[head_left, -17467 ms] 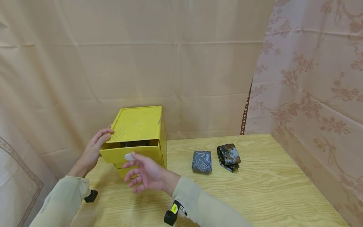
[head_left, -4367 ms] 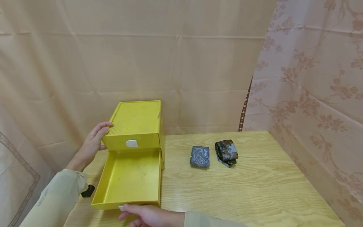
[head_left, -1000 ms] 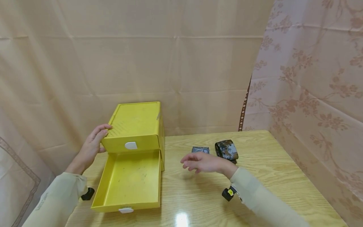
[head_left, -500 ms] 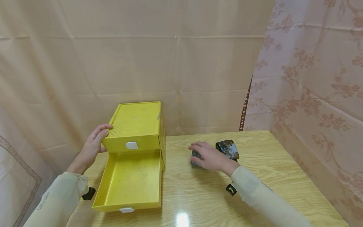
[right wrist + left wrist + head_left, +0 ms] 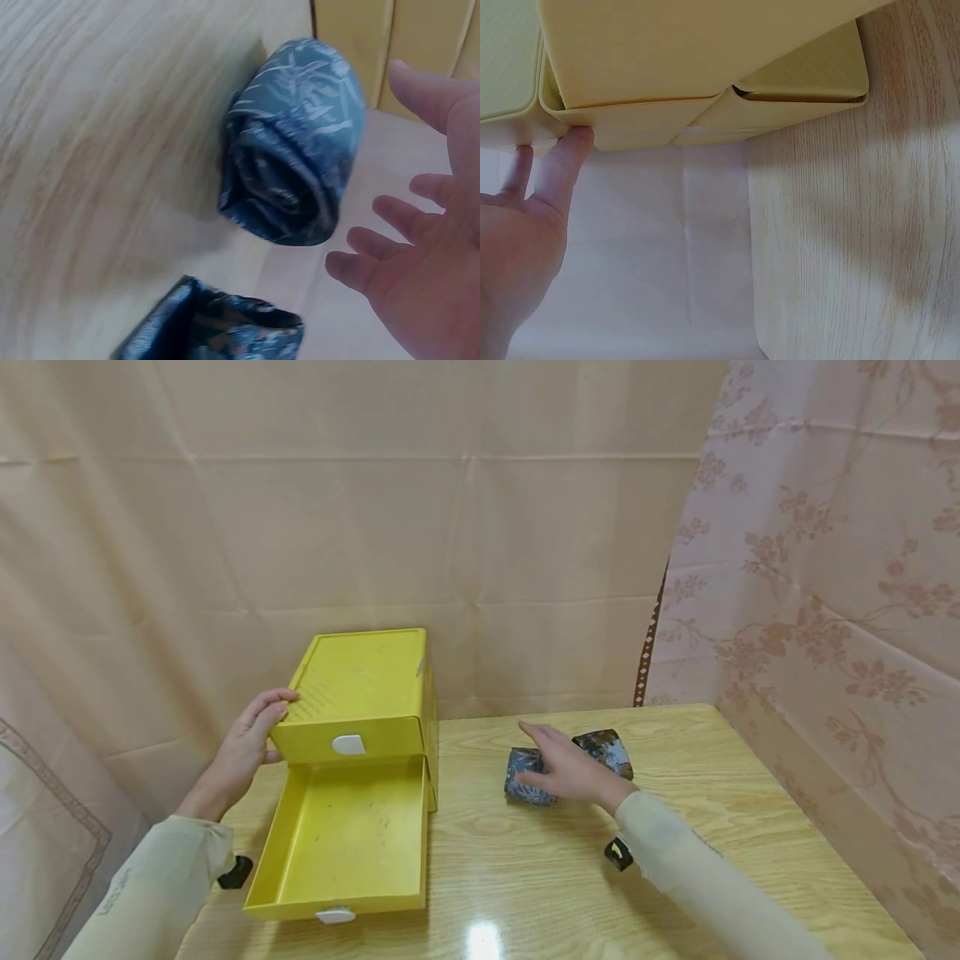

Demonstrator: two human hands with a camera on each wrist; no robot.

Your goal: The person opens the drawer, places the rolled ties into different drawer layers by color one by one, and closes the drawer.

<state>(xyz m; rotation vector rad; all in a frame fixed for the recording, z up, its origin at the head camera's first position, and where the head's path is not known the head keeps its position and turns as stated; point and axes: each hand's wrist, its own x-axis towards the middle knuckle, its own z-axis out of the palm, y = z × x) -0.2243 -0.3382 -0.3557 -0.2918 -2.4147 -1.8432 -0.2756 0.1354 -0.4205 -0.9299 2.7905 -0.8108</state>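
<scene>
A yellow two-drawer box (image 5: pixel 360 672) stands at the left of the table, its upper drawer (image 5: pixel 390 739) closed. The lower drawer (image 5: pixel 356 843) is pulled far out and holds nothing. My left hand (image 5: pixel 243 747) rests at the box's left top edge; in the left wrist view its fingertips (image 5: pixel 576 139) touch the yellow wall. Over a grey-blue rolled cloth with a leaf pattern (image 5: pixel 521 763), my right hand (image 5: pixel 570 770) is spread, thumb overlapping the roll. The right wrist view shows a gap between this leaf-patterned roll (image 5: pixel 322 97) and the extended fingers.
A dark camouflage-patterned rolled cloth (image 5: pixel 613 750) lies just right of the leaf-patterned one, partly behind my right hand. The wooden table (image 5: pixel 712 827) reaches to beige curtains (image 5: pixel 540 543) at the back and a floral curtain (image 5: pixel 840 635) on the right.
The upper drawer, ajar at first, is now closed and the lower one pulled out. My right hand has left the lower handle, reached over the leaf-patterned roll and spread its fingers.
</scene>
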